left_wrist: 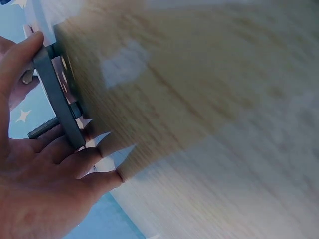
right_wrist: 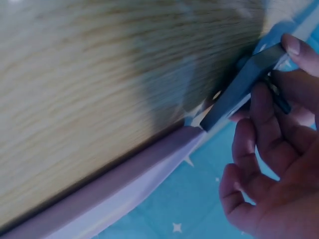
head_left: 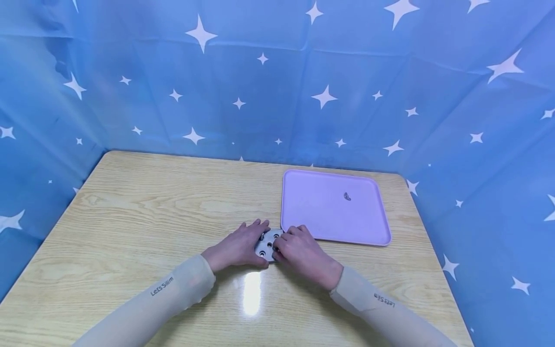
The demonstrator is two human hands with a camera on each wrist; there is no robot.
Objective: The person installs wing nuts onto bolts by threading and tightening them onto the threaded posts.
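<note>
A grey metal plate (head_left: 265,251) with several round holes is between both hands above the wooden table. My left hand (head_left: 242,245) holds its left side, thumb at the near edge and fingers at the far edge. Short dark feet under the plate and a threaded bolt (left_wrist: 44,128) rising from its upper face show in the left wrist view. My right hand (head_left: 302,251) is at the plate's right side, its thumb and forefinger pinching a small dark metal piece (right_wrist: 280,95) at the upper face. The fingers partly hide this piece, and I cannot tell its kind.
A purple tray (head_left: 321,207) lies just beyond the right hand, its near-left corner close to the plate. On it sits a small dark metal piece (head_left: 347,196). A blue star-patterned curtain (head_left: 260,82) encloses the wooden table (head_left: 151,212) at the back and sides.
</note>
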